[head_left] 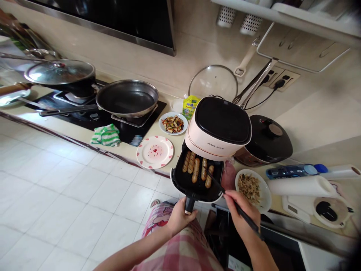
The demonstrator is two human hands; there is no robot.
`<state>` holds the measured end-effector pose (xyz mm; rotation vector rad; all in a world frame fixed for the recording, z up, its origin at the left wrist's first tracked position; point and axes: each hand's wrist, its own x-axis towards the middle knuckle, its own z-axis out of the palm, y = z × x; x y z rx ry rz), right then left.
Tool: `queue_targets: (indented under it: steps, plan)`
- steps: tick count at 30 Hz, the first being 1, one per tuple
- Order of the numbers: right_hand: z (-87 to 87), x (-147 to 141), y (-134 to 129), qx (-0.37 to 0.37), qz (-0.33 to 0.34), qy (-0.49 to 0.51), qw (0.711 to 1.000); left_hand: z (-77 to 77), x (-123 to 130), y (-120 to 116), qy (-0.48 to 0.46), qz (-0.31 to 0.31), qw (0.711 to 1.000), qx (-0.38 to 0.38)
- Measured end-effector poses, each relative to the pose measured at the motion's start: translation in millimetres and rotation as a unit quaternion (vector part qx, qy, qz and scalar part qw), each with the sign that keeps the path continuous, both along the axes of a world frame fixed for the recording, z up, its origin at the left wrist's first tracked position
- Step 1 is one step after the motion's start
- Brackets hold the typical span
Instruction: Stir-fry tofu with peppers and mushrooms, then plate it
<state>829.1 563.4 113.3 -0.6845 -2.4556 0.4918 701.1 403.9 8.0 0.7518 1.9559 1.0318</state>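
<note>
The left hand point(180, 218) is closed around the black handle point(189, 205) of the air fryer basket point(177, 180), which is drawn out of the cream-pink air fryer point(218, 130) and projects past the counter edge. The right hand point(242, 212) grips black chopsticks point(218, 184), their tips reaching the browned sausages point(196, 170) lying in the basket. Caution: the basket appears to depend on the left-hand grip, so a slackened hold could tip it. Excess chopstick pressure could roll a sausage out. Contact with the basket rim could burn the fingers if it is hot.
</note>
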Motion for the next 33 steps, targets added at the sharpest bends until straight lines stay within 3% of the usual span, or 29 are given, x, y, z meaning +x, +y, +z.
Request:
queue_targets:
  steps: [4,11,15,17,24,28,30,33]
  plan:
    - [-7.4,-10.7,-6.4,-0.012,0.096,-0.003,0.995,2.0,0.1,0.1,-0.01,0.001,1.0,0.005]
    - [-3.9,8.9,-0.7,0.006,0.016,0.011,1.0,0.0,-0.5,0.3,-0.001,0.0,1.0,-0.006]
    - [-11.1,-0.2,-11.3,-0.023,0.118,-0.02,0.993,1.9,-1.5,0.7,-0.013,0.001,1.0,0.004]
    - [-15.2,-2.1,-12.8,-0.017,0.136,-0.033,0.99,2.6,-2.2,0.9,-0.016,0.0,1.0,0.003]
    - [-17.8,4.3,-14.8,0.045,0.11,-0.032,0.992,3.0,-3.2,0.6,-0.021,-0.001,1.0,0.002]
    - [-26.4,-8.9,-25.0,0.016,0.117,-0.038,0.992,3.8,-3.2,0.7,-0.016,0.001,1.0,-0.001]
    - [-34.7,-11.9,-26.4,-0.024,0.079,-0.014,0.997,4.1,-3.6,1.1,-0.02,-0.002,1.0,-0.001]
    - [-46.6,-5.7,-21.7,-0.082,-0.031,0.028,0.996,5.3,-4.2,1.5,-0.017,-0.006,1.0,-0.01]
